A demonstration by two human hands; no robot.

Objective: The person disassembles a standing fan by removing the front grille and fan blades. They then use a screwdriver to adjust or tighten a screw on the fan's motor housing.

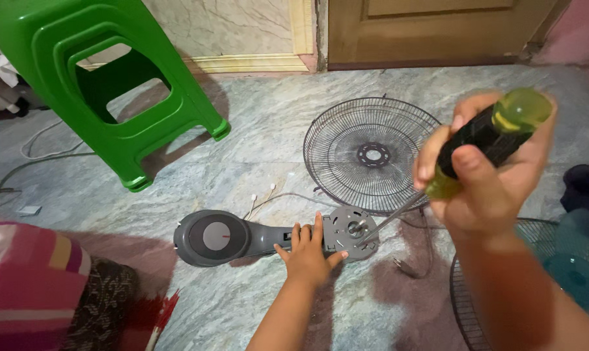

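- On a marbled floor, a grey fan motor housing lies flat; the left hand presses down on its neck, fingers spread and open, gripping nothing, only pinning it.
- The right hand is wrapped tight round a screwdriver with a black and yellow-green handle, its shaft slanting down so the tip meets the round motor plate at the housing's right end.
- The step in hand looks like working a screw on that plate; the next move would call for keeping the tip seated and the housing pinned while the handle turns.
- Just beyond the housing lies a wire fan guard; a second guard with a blue blade sits to its right, close under the right forearm, leaving little elbow room there.
- A green plastic stool stands well beyond the housing to the left, and loose wires trail from its neck; open floor lies on its near side.
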